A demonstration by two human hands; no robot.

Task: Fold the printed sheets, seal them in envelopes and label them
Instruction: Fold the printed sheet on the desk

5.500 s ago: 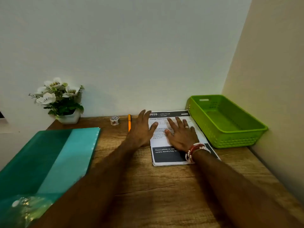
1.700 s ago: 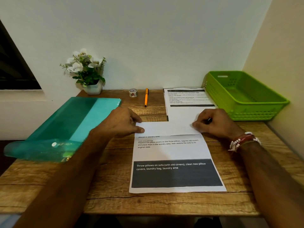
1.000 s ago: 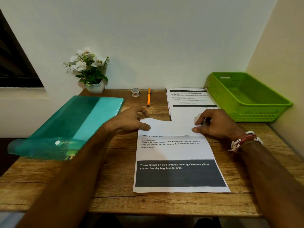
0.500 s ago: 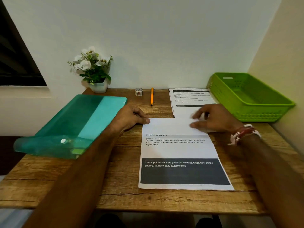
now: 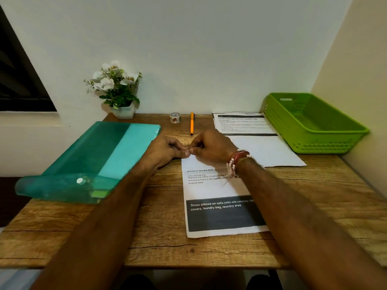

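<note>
A printed sheet [image 5: 209, 189] lies on the wooden desk [image 5: 159, 233] in front of me, its top part folded down toward me, white back up. My left hand [image 5: 167, 150] and my right hand [image 5: 211, 149] meet at the fold's left corner. Each has curled fingers and pinches the paper there, thumb tips nearly touching. My right wrist, with bead bracelets, crosses over the sheet and hides part of the fold. More printed sheets [image 5: 251, 141] lie behind, toward the back right.
A teal plastic folder [image 5: 94, 160] covers the left of the desk. A roll of tape [image 5: 175, 117] and an orange pen [image 5: 191, 126] sit at the back. A green basket [image 5: 314, 122] stands back right, and a flower pot [image 5: 122, 110] back left.
My right hand has slid left along the fold from its right end to the left corner, beside my left hand. My left hand has stayed at that corner.
</note>
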